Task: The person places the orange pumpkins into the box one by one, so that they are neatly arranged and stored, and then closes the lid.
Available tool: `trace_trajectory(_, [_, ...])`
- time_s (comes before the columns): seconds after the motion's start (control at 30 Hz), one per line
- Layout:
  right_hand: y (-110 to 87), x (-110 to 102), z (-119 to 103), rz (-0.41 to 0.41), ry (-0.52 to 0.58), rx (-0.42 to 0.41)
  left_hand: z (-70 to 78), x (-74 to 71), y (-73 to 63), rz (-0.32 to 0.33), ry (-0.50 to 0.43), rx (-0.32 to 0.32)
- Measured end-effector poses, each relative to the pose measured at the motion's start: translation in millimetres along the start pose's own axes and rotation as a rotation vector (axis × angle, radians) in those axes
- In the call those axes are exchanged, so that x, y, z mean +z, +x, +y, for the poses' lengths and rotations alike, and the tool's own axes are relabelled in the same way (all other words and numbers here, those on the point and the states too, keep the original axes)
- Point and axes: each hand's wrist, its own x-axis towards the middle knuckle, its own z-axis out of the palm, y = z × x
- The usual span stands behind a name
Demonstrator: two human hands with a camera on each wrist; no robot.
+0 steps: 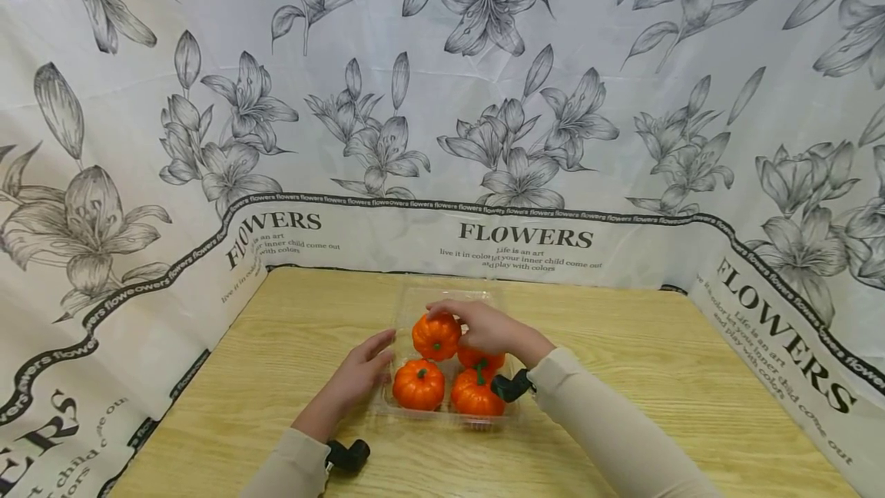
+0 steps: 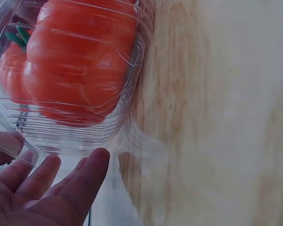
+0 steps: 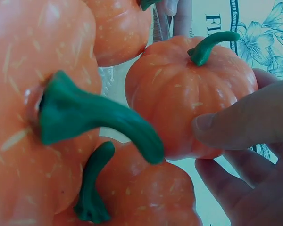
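Observation:
A clear plastic clamshell box point(image 1: 435, 415) stands on the table with small orange pumpkins in it. With thumb and fingers my right hand point(image 1: 480, 327) grips the far-left pumpkin point(image 1: 435, 340), whose green stem point(image 3: 212, 47) shows in the right wrist view. Partly under that hand is the far-right pumpkin point(image 1: 482, 360). In the near row sit a left pumpkin point(image 1: 418, 389) and a right pumpkin point(image 1: 477, 396). Beside the box's left wall my left hand point(image 1: 359, 375) has its fingers loosely extended; in the left wrist view its fingertips point(image 2: 100, 157) are close to the ribbed plastic.
The box's transparent lid point(image 1: 442, 298) is raised at the back. Wood-grain table point(image 1: 276, 344) surrounds the box. White cloth printed with flowers point(image 1: 512, 137) walls off the back and both sides. A black wrist camera point(image 1: 512, 386) hangs over the near-right pumpkin.

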Motion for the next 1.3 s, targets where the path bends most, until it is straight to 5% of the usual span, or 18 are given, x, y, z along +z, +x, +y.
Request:
trace_trajectory(0.3, [2.1,1.8,-3.7,-0.008,-0.066,-0.013,-0.2,-0.8,2.1,-0.008,-0.006,0.011])
trace_trajectory(0.6, [2.2,5.7,-8.3,-0.055,0.016,0.000,2.3,0.9,-0.8,0.011,0.010,0.003])
trace_trajectory(0.93, [2.8,9.2,-8.5,-0.029,-0.088,-0.064,3.3,2.2,-0.9,0.029,0.008,-0.009])
trace_trajectory(1.3, [-2.5,8.5,-1.5,-0.020,-0.034,-0.003,3.9,1.2,-2.2,0.028,0.017,-0.016])
